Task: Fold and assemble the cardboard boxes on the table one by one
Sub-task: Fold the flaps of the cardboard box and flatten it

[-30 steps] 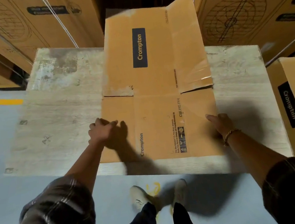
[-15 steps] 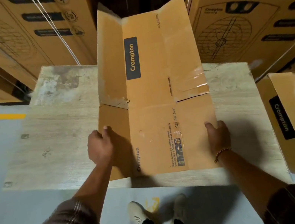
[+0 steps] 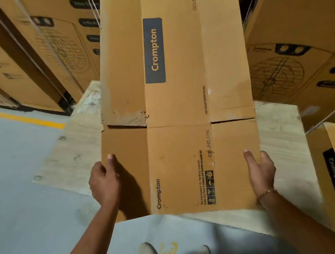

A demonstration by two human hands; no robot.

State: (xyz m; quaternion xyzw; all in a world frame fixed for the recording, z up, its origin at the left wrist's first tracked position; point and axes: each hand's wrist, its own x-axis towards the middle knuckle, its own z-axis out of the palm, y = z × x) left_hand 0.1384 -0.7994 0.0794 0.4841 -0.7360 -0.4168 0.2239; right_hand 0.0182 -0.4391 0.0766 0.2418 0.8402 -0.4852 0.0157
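Flat box (image 3: 176,103) is tilted up over the table (image 3: 282,141). Left hand (image 3: 104,183) pinches its left panel, thumb on top. Right hand (image 3: 260,170) pinches the right panel the same way. To pop it open cleanly, push the 2 sides inward along the creases and keep the corners square.

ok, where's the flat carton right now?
Head view, centre: the flat carton is held above the table, left hand and right hand holding its near side edges.

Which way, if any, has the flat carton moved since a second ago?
Yes. The carton, flat on the table before, is lifted by the left hand and right hand, its near edge past the table's front edge.
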